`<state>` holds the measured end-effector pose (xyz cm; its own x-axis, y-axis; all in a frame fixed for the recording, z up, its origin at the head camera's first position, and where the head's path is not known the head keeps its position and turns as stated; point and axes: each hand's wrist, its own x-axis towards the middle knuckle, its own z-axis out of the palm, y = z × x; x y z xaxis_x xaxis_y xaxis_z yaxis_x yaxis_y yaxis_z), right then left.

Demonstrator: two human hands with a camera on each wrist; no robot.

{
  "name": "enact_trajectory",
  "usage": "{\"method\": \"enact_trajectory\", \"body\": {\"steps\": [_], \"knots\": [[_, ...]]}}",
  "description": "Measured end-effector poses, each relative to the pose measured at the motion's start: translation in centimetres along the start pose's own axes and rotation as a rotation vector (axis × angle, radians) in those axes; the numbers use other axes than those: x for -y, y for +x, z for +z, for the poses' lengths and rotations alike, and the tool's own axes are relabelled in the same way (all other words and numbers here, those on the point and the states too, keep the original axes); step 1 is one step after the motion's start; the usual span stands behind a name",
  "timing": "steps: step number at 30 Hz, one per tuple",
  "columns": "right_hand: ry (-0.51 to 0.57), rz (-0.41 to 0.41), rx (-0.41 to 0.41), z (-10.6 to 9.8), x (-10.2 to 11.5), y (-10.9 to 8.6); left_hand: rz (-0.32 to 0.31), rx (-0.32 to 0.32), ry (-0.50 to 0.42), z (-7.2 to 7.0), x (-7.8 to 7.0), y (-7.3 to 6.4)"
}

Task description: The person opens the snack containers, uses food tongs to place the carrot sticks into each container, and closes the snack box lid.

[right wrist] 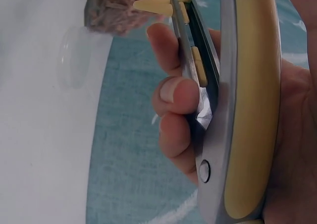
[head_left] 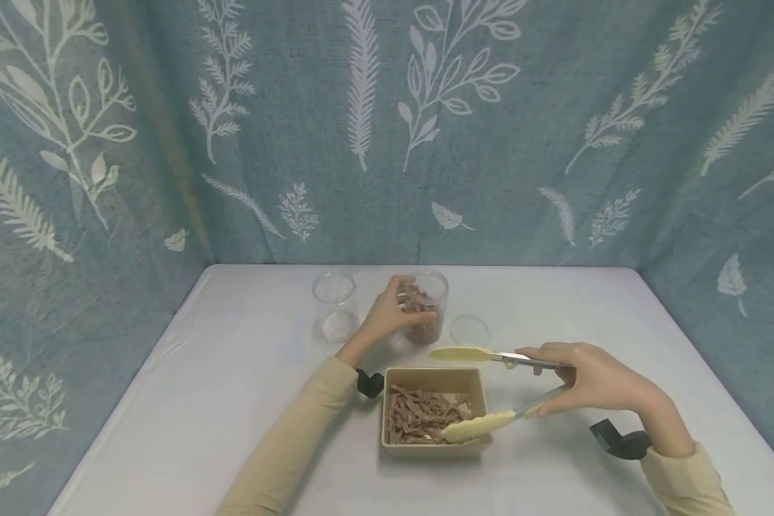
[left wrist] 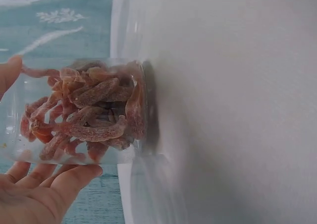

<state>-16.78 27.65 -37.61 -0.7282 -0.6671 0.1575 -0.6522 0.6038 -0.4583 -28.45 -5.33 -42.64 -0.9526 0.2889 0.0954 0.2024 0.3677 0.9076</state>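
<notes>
My left hand (head_left: 387, 312) grips a see-through jar (head_left: 437, 304) from its left side, thumb and fingers around the wall. Brown-red dried strips (left wrist: 96, 130) fill much of that jar in the left wrist view. My right hand (head_left: 596, 376) holds metal tongs (right wrist: 252, 105) with pale yellow grips and tips, their arms spread wide. One tip reaches over the right front of a beige rectangular box (head_left: 435, 450); the other hovers above its back edge. Brown dried strips (head_left: 419, 416) lie in the box. Nothing shows pinched between the tips.
Another transparent jar (head_left: 335, 297) stands left of the gripped one. A clear round lid (head_left: 471, 331) lies to the right of the gripped jar. Behind the white table (head_left: 168, 416) hangs a blue-green leaf-patterned curtain (head_left: 309, 129).
</notes>
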Motion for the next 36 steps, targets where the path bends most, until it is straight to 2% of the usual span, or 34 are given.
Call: {"method": "enact_trajectory", "body": {"steps": [10, 15, 18, 21, 28, 31, 36], "knots": [[0.006, 0.012, -0.031, -0.9, 0.1, -0.4, -0.001, 0.006, 0.047, 0.5, 0.5, 0.3], [-0.043, 0.040, -0.069, -1.3, 0.0, -0.7, -0.007, -0.022, 0.075, 0.6, 0.5, -0.1], [-0.058, 0.068, -0.090, -1.5, 0.0, -0.8, 0.011, -0.052, 0.074, 0.5, 0.5, -0.6], [-0.085, 0.061, -0.109, -1.6, 0.0, -0.9, 0.050, -0.082, 0.079, 0.3, 0.3, -1.3], [-0.275, -0.005, -0.176, -1.6, 0.2, -0.8, 0.145, -0.132, 0.070, -0.8, -0.1, -3.1], [-0.301, -0.021, -0.197, -1.5, 0.3, -0.7, 0.190, -0.142, 0.073, -1.6, -0.6, -4.1], [-0.351, -0.035, -0.236, -1.5, 0.4, -0.5, 0.317, -0.205, 0.108, -3.0, -1.3, -5.9]]}}
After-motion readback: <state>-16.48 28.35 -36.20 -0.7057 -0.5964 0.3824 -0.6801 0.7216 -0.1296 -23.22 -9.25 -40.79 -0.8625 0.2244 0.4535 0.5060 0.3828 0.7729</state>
